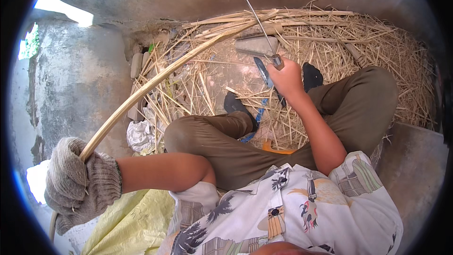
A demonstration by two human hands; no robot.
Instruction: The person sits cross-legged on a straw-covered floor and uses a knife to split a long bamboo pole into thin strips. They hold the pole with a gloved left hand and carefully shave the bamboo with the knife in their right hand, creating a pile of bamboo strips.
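Note:
My left hand (78, 184), in a grey knitted glove, is wrapped round a long pale split-bamboo strip (146, 87). The strip curves up and right from the glove, and a short end shows below it. My bare right hand (286, 79) grips a long thin knife (253, 12) by its handle, with a metal collar at the handle's top. The narrow blade points up and slightly left. In the picture blade and strip cross near the strip's far end; I cannot tell whether they touch. Beside my right hand a dark tool with a serrated edge (261, 69) lies on the floor.
Bamboo shavings (325, 38) cover the floor along the wall and to the right. A stone-like block (257, 45) lies ahead. Bricks (137, 65) and crumpled white plastic (140, 135) are at left, a yellow sack (134, 222) below. My crossed legs (212, 137) frame the near floor.

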